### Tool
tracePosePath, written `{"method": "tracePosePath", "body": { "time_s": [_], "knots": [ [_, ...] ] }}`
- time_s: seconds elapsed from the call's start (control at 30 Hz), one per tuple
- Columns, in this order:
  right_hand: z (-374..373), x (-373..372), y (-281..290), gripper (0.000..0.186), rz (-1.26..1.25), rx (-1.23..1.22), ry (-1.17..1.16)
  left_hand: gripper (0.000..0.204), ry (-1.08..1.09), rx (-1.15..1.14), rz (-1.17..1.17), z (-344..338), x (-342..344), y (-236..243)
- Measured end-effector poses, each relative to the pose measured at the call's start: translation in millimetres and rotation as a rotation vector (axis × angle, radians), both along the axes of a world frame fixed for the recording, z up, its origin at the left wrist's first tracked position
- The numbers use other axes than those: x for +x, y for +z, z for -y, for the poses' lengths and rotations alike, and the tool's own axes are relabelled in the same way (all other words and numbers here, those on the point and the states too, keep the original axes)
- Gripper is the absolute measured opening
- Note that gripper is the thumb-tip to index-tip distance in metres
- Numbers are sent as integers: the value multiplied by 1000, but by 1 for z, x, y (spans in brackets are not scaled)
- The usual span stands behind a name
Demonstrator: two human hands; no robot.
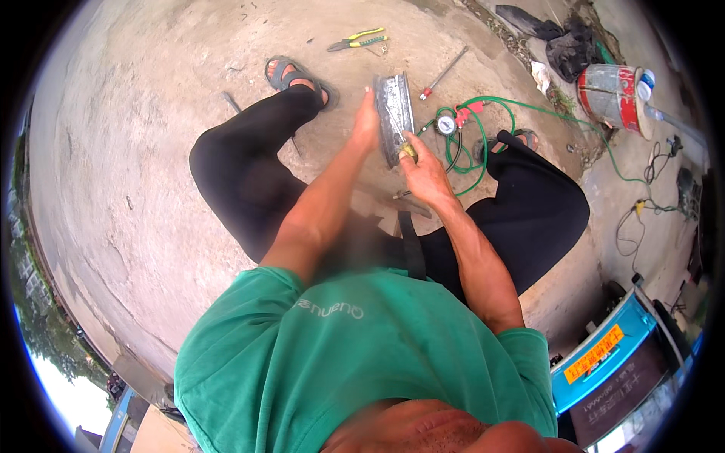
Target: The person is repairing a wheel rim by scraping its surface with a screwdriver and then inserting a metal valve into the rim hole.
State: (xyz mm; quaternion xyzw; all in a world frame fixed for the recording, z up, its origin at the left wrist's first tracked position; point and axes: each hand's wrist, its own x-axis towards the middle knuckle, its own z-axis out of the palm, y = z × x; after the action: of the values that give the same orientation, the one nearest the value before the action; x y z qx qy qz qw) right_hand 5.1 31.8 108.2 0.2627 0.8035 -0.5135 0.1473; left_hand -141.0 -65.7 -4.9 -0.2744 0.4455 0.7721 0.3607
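Two bare hands work at a scuffed grey metal wheel rim (394,113), turned edge-on above the concrete ground (136,181) between the person's legs.
The left hand (366,124) lies along the rim's left side, its visible fingers nearly straight; I cannot tell how far they hook around it. The right hand (424,174) is closed around the yellow handle of a screwdriver (409,152), whose thin metal shaft lies against the rim. Just right of the rim are a round white-faced pressure gauge (446,124) and a coiled green rubber hose (481,177), with a long metal rod with a red end (444,73) beyond. Yellow-and-green-handled pliers (357,40) lie toward the ground's far edge; a red-and-grey metal drum (604,98) stands near its right edge.
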Motion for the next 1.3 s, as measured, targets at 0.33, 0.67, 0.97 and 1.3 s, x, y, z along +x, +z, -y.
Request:
{"method": "tracePosePath", "body": {
  "time_s": [0.33, 0.67, 0.97, 1.3],
  "knots": [
    [-20, -3, 10, 56, 116, -253, -236, 33, -69, -343, -337, -3, 2, -21],
    [-47, -31, -71, 54, -261, 491, -2, 37, -236, -238, -144, 11, 36, 29],
    [-3, -40, -54, 48, -123, 181, -92, 36, -385, -662, -348, 27, 49, 19],
    [1, -36, -58, 40, -216, 342, 12, 36, -362, -1103, -1282, 25, 47, 53]
  ]
}}
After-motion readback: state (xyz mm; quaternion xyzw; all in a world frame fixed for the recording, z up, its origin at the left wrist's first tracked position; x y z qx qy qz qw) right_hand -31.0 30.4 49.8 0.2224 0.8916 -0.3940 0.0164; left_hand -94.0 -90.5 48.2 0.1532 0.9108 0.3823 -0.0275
